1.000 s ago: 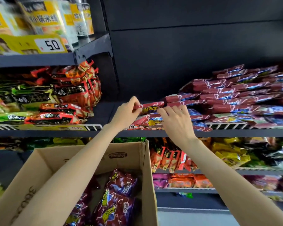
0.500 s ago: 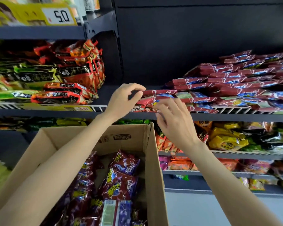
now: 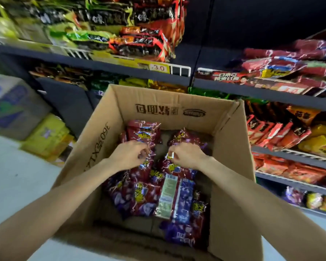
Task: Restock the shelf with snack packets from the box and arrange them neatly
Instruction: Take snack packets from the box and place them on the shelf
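Dark shelf [image 3: 120,69], one box [image 3: 158,102], two hands

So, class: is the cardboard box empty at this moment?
No: several red and purple snack packets lie inside the cardboard box, with both hands reaching down among them.

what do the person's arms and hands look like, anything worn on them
Both forearms are bare to the frame's lower edge, with no sleeves, gloves, watch or bracelets visible. The left hand and right hand are bare too; motion blur makes any ring impossible to confirm.
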